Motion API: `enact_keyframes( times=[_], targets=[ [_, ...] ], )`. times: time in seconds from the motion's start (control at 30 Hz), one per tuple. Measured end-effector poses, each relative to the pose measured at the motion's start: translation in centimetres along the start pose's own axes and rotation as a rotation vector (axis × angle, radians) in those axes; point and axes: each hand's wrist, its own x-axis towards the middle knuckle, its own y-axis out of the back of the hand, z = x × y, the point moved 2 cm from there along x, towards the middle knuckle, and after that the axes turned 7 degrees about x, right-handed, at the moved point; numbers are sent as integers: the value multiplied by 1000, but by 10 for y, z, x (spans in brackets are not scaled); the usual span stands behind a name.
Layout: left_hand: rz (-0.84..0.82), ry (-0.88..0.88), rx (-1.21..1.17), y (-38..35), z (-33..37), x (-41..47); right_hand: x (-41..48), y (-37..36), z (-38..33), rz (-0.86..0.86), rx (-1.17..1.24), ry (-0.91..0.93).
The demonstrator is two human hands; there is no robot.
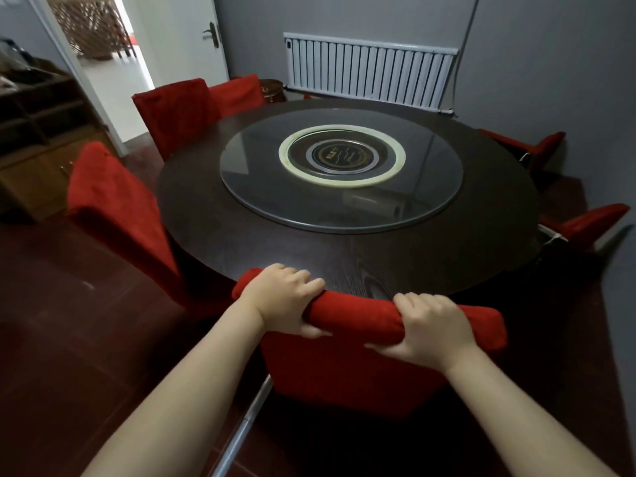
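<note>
Now both hands grasp the red chair [344, 370] by its top rail: left hand [285, 301], right hand [430, 328], against the round table [213, 215].

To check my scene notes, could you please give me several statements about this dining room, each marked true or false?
1. The left grip and the right grip both hold the top of the red chair back. True.
2. The round table is white. False: it is dark wood.
3. A white radiator hangs on the far wall. True.
4. The door is shut. False: it stands open.
5. The glass turntable lies in the table's middle. True.
</note>
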Motion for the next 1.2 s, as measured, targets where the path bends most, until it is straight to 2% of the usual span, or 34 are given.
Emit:
enact_keyframes(
  times=[0.13,0.4,0.83,1.1,1.2],
  targets=[
    [21,15,-34,-6,-31,13,32,2,2,-11,40,-3],
    [41,-4,-32,-17,-109,41,97,1,-15,-25,-18,-152],
    [19,21,-34,-28,-113,38,98,0,-16,-110,-64,-152],
    [-121,37,-54,-21,-91,18,77,1,-22,-243,-14,-198],
    [-147,70,-37,-20,-77,-3,63,1,-35,-217,-3,-148]
  ],
)
